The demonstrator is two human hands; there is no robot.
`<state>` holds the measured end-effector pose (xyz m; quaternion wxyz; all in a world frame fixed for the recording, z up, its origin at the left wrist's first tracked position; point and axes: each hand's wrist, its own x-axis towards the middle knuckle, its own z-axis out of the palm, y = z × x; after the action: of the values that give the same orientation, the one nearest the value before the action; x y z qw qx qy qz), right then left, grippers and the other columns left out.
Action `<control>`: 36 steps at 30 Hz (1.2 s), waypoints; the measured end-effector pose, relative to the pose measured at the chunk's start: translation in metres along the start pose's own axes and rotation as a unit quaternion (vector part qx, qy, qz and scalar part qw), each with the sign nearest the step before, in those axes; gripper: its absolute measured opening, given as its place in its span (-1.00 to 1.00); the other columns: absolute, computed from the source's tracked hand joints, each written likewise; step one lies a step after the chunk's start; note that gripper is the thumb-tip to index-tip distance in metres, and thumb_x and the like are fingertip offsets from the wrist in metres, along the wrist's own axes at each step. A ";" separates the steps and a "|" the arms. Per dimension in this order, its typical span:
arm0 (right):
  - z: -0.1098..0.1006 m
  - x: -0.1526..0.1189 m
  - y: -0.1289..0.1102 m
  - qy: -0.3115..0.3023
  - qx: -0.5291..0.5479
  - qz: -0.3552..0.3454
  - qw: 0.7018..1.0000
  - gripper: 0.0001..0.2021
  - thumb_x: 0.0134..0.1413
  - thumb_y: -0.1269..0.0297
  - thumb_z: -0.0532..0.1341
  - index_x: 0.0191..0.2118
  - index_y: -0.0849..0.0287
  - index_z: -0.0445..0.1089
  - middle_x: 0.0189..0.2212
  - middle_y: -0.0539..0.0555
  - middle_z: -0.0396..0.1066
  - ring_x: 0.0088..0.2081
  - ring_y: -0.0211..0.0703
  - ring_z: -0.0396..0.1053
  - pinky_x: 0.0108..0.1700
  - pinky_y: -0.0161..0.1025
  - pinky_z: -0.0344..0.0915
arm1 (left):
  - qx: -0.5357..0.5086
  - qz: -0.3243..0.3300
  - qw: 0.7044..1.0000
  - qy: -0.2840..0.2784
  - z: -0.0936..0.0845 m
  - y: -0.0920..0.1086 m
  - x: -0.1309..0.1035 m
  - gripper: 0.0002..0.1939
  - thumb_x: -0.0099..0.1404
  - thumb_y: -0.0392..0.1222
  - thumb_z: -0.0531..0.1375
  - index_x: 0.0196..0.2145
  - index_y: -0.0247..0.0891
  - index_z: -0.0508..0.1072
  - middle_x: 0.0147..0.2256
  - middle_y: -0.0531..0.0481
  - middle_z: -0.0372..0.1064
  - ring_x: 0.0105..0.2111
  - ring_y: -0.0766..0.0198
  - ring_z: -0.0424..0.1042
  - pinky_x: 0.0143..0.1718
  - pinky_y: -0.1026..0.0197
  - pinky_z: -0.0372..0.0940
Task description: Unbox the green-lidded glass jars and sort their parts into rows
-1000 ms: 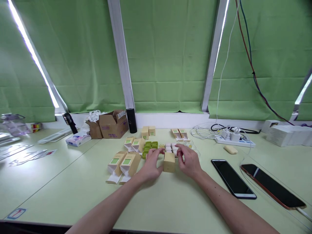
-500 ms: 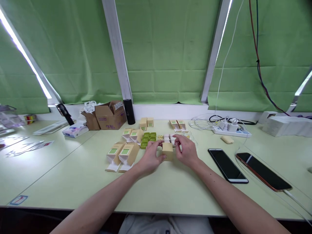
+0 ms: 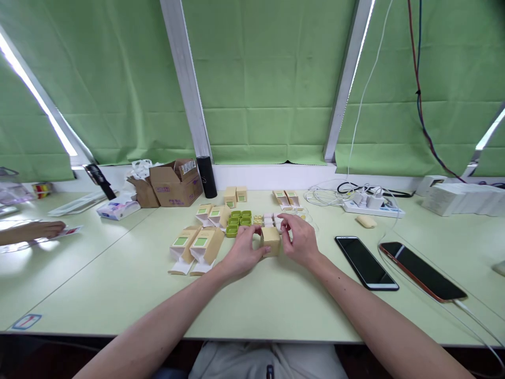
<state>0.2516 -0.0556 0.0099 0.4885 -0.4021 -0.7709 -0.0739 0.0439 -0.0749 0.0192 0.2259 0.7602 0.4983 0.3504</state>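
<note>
A small closed kraft paper box (image 3: pixel 270 242) stands on the table in front of me. My left hand (image 3: pixel 245 251) grips its left side, thumb on the near face and fingers behind the far corner. Just right of the box is my right hand (image 3: pixel 299 240), its index finger and thumb curved and apart with nothing seen between them. Beyond the hands lie several green square cups (image 3: pixel 239 221), small yellow pieces (image 3: pixel 258 220) and white pieces (image 3: pixel 269 218), partly hidden by my fingers. To the left, kraft boxes with open flaps (image 3: pixel 207 247) lie in pairs.
Closed kraft boxes (image 3: pixel 230 197) stand at the back, near a black cylinder (image 3: pixel 206 177) and an open carton (image 3: pixel 176 185). Phones (image 3: pixel 366 263), cables and a power strip (image 3: pixel 373 208) occupy the right. At far left, another person's hand (image 3: pixel 46 229) reaches over plastic packets.
My view has shifted slightly, and my hands stay around the small box, its top now looking flat. Another person's hand has come in at the far left.
</note>
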 end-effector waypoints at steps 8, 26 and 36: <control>-0.010 0.003 -0.012 0.029 0.049 -0.017 0.998 -0.70 0.34 0.29 0.09 0.13 0.15 0.31 -0.23 0.15 0.47 -0.21 0.00 0.42 -0.14 -0.07 0.35 | 0.046 0.152 0.983 0.097 0.000 -0.001 -0.002 -0.48 0.29 -0.17 0.35 0.13 -0.16 0.27 0.05 -0.16 0.35 0.09 0.01 0.37 0.14 -0.07 0.33; -0.003 -0.001 -0.025 0.010 0.096 -0.067 0.993 -0.43 0.27 0.23 0.21 0.33 0.11 0.09 0.04 0.26 0.42 -0.11 0.08 0.45 -0.13 0.04 0.48 | 0.285 0.356 0.846 0.276 -0.011 0.008 -0.005 -0.65 0.33 -0.34 0.27 0.05 -0.18 0.38 -0.12 -0.13 0.45 -0.11 0.06 0.46 -0.06 0.00 0.34; 0.000 -0.002 -0.025 0.009 0.119 -0.062 0.991 -0.42 0.28 0.29 0.20 0.35 0.09 0.05 0.05 0.27 0.41 -0.11 0.06 0.44 -0.14 0.03 0.49 | 0.308 0.355 0.835 0.286 -0.008 0.007 -0.004 -0.68 0.33 -0.33 0.28 0.02 -0.22 0.37 -0.12 -0.15 0.46 -0.13 0.06 0.46 -0.08 0.02 0.31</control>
<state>0.2342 -0.0733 0.0153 0.5339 -0.2923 -0.7933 -0.0152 0.0408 -0.0815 0.0279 -0.3129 0.7812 0.3184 0.4365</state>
